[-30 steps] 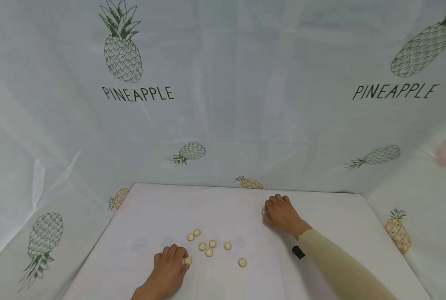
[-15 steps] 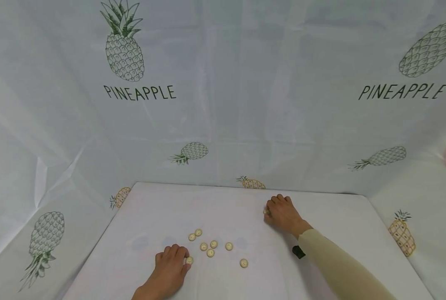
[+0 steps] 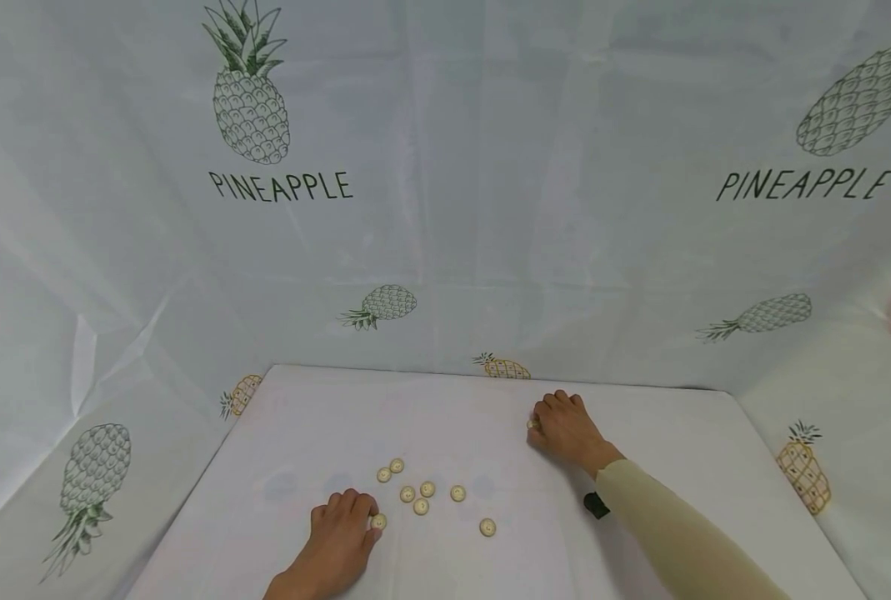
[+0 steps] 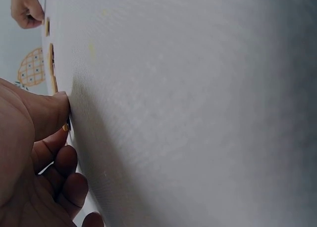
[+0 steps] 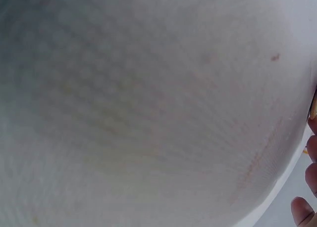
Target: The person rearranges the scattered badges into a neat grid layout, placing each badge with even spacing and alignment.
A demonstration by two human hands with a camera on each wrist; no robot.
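My left hand [image 3: 332, 537] rests low on the white table, its thumb and index finger pinching a small round pale wooden disc [image 3: 378, 522] at its edges. In the left wrist view, the left thumb and fingers [image 4: 59, 111] mostly cover that disc, leaving a sliver of its rim in sight. Farther back and to the right, my right hand [image 3: 567, 429] holds another pale disc [image 3: 533, 425] by thumb and fingertips, partly hidden. Several matching discs [image 3: 421, 506] with dark markings lie flat between the hands; one disc [image 3: 488, 527] sits apart, nearer the front.
The white-covered table [image 3: 535, 550] ends at a pineapple-printed white curtain [image 3: 445, 208] at the back and sides. Beside the right sleeve [image 3: 663, 517] shows a small black object [image 3: 596, 504]. The right forearm crosses the table's right part.
The head view has shifted slightly, so everything sits a little farther right in it. Both hands keep their hold on their discs, and the loose discs stay in the same arrangement.
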